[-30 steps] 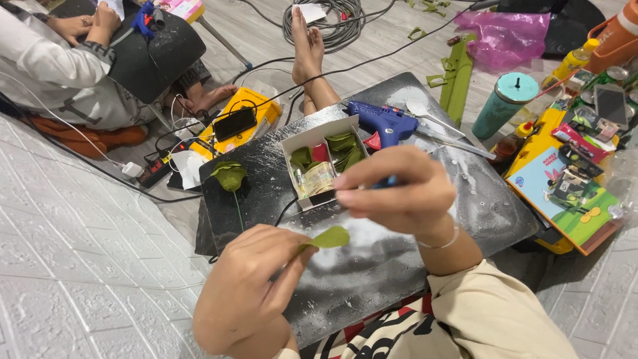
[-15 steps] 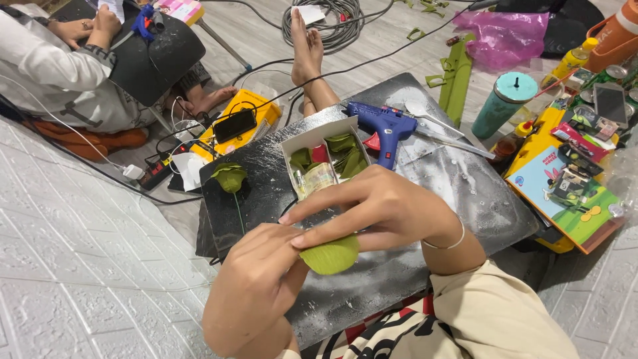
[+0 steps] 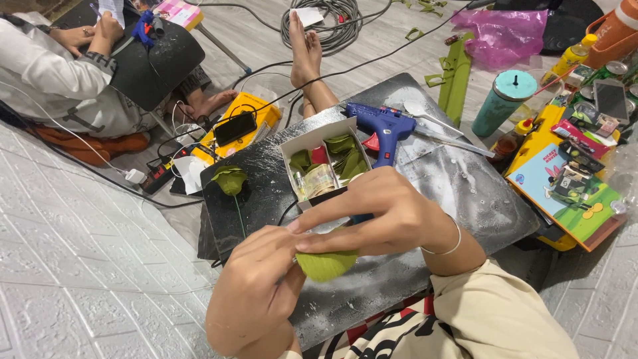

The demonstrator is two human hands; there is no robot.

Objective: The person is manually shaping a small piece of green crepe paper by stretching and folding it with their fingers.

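My left hand [image 3: 256, 292] and my right hand [image 3: 382, 213] meet over a dark board [image 3: 458, 193] and together pinch a small green leaf-shaped piece [image 3: 327, 264]. The right fingers lie across its top edge, the left thumb and fingers grip its left end. Just beyond my hands stands a small white box [image 3: 318, 138] with green pieces and a red one inside. A blue glue gun [image 3: 384, 127] rests on the board right of the box. A finished green flower on a thin stem [image 3: 230, 181] lies on the board's left side.
Another person sits at the far left with a black lap board [image 3: 156, 63]. A yellow box with a phone [image 3: 240, 126], a teal tumbler [image 3: 498, 101], a colourful book [image 3: 565, 193], a cable coil [image 3: 335, 23] and my bare foot [image 3: 306, 50] surround the board.
My right hand came down from near the box to my left hand. The green piece, first held by the left hand alone, is now pinched by both hands.
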